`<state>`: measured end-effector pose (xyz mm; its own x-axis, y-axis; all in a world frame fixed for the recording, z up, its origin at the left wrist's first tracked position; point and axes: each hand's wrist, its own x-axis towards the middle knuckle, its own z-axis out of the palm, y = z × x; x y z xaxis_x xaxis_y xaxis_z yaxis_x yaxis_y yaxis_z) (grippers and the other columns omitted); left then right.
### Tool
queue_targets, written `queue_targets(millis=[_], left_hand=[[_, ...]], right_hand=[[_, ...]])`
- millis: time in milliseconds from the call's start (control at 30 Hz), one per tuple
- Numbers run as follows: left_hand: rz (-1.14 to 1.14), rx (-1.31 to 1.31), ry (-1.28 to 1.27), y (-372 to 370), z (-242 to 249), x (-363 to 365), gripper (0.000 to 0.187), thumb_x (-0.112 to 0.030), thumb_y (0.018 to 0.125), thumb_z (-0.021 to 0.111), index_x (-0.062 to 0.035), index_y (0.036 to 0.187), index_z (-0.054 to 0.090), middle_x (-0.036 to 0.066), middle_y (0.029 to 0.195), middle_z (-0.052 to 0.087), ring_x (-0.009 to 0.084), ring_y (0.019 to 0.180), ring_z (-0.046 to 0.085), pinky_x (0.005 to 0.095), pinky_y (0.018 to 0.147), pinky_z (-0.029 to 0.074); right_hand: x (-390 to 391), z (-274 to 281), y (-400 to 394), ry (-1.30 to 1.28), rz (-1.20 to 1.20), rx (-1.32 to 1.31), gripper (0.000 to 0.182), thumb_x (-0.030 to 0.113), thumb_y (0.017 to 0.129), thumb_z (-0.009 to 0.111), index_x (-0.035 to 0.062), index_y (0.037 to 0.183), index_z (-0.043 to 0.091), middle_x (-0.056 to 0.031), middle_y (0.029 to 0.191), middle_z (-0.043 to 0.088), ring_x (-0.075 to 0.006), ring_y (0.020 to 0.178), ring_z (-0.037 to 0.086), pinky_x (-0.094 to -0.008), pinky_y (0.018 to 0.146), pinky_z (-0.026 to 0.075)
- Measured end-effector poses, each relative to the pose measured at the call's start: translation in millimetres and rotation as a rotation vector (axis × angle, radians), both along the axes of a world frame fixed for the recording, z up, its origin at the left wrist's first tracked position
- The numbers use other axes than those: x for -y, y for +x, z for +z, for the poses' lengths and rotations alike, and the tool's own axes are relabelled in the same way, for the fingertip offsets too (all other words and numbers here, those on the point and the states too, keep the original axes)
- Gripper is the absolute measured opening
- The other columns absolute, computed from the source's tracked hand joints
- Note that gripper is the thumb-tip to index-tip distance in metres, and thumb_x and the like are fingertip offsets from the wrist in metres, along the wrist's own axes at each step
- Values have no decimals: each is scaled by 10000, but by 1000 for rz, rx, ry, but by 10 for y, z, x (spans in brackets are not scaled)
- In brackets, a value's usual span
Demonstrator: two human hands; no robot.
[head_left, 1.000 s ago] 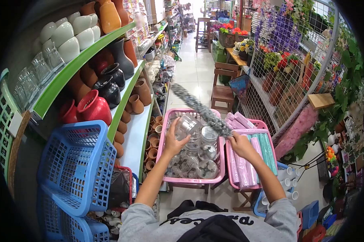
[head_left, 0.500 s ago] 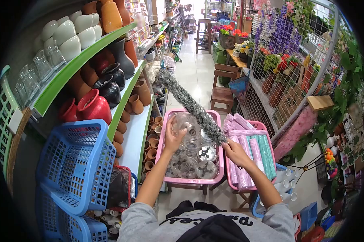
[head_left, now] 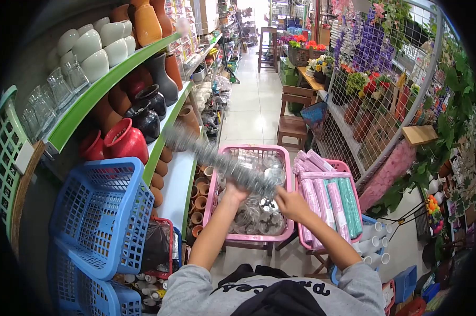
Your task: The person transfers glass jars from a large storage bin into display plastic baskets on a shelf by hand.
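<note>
A fluffy grey duster (head_left: 217, 160), blurred by motion, slants over the pink basket (head_left: 288, 224). My right hand (head_left: 293, 205) grips its lower right end. My left hand (head_left: 237, 193) is over the basket, just under the duster; its fingers are hidden behind the fluff, so their grip does not show. Clear plastic pieces (head_left: 243, 217) and round silvery discs (head_left: 272, 224) with dark marks fill the basket, partly covered by the duster and my hands.
Right of the pink basket, a second pink basket (head_left: 349, 171) holds pink and green wrapped rolls (head_left: 344, 208). Blue baskets (head_left: 98, 210) are stacked at left below shelves of pots and red vases (head_left: 126, 139). A wooden chair (head_left: 292, 126) and wire rack (head_left: 369, 116) stand ahead.
The duster has swung left and down across the basket. My left hand has moved down, away from the clear plastic piece it held up. My right hand has shifted slightly left.
</note>
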<state>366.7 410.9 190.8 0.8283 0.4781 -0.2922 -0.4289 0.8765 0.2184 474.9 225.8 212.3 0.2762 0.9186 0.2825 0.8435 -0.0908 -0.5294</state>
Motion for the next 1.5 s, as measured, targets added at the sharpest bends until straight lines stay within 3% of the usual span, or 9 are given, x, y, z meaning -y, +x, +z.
queue_targets(millis=[200,400,533,700,833,933,1133,1200,1500], left_hand=[[59,-53,-21,-5,20,-34,505,-490,865,407,-74,1136,496,131,1207,511,286,1056,506,499,871,423],[-83,-41,-9,-173,27,46,639,-474,766,591,-40,1201,416,139,1158,460,311,1125,450,543,972,321],[-14,-11,-315,-104,87,53,640,-487,809,528,0,1198,385,177,1199,431,332,1070,491,456,943,425],[7,100,82,-124,147,162,454,-358,742,653,-5,1010,557,95,939,604,285,969,554,497,909,449],[-139,12,-119,-115,113,77,426,-362,780,620,-19,1025,554,128,1022,597,288,930,569,492,872,447],[-37,78,113,-76,83,125,472,-384,752,649,-7,1017,544,132,1015,592,287,946,558,513,924,394],[-82,-48,-7,-22,125,150,523,-434,803,572,-26,1127,523,110,1117,577,291,1024,545,521,896,420],[-119,33,258,21,118,121,573,-564,784,488,-111,1132,547,109,1165,554,316,1134,468,615,967,267],[-149,-20,109,-85,78,88,510,-529,778,548,-116,1076,544,96,990,577,237,850,520,376,726,422]], right_hand=[[-114,-41,20,151,-73,29,174,184,839,520,33,908,471,-236,579,524,-432,581,542,-509,545,424],[-24,-13,146,121,-39,132,195,211,855,506,34,931,471,-227,598,555,-424,592,559,-514,558,432],[-33,33,206,41,-159,26,208,210,851,509,35,960,481,-217,631,572,-414,600,567,-504,560,442],[75,-26,150,78,-37,86,199,199,844,510,31,947,478,-213,660,577,-413,619,571,-502,564,442],[30,-62,183,104,-116,-18,170,172,835,524,30,907,466,-219,651,570,-414,611,565,-507,556,430],[59,4,179,151,-76,0,164,164,833,526,28,899,462,-227,617,552,-423,589,553,-515,550,423],[76,-66,201,121,-119,-61,166,179,838,526,49,924,470,-207,635,567,-402,599,567,-496,544,433],[142,-48,144,55,16,153,170,196,841,521,60,931,472,-202,660,578,-384,609,577,-481,543,441],[69,21,191,137,-109,-25,177,190,848,508,42,938,472,-216,621,563,-415,584,558,-510,551,436]])
